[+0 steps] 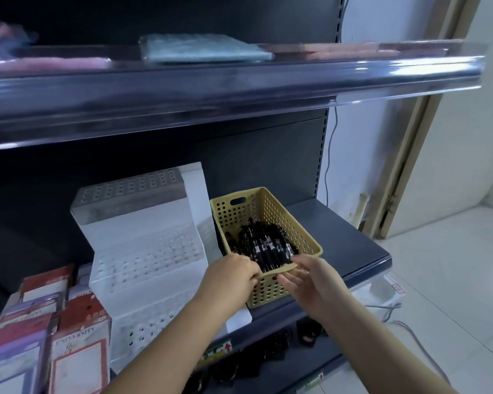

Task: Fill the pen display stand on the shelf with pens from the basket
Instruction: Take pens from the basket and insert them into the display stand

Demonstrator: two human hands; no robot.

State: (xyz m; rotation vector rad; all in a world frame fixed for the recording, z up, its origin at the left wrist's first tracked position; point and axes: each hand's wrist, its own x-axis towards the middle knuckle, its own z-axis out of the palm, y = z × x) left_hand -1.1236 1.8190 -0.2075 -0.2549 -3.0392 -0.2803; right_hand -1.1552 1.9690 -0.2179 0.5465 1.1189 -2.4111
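A yellow perforated basket [285, 220] stands on the dark shelf, holding several black pens [265, 245]. Left of it is the white stepped pen display stand [143, 245], its rows of holes bare of pens. My left hand [231, 280] curls over the basket's near rim with its fingertips among the pens; whether it holds a pen is hidden. My right hand [308, 275] grips the same near rim, thumb on top and fingers under the front wall.
Packs of notebooks [54, 322] fill the shelf's left front. An upper shelf [239, 89] with a clear edge strip overhangs the work area, bearing a flat bluish packet [205, 48]. The dark shelf [353, 243] continues right of the basket. Below is another shelf with dark items.
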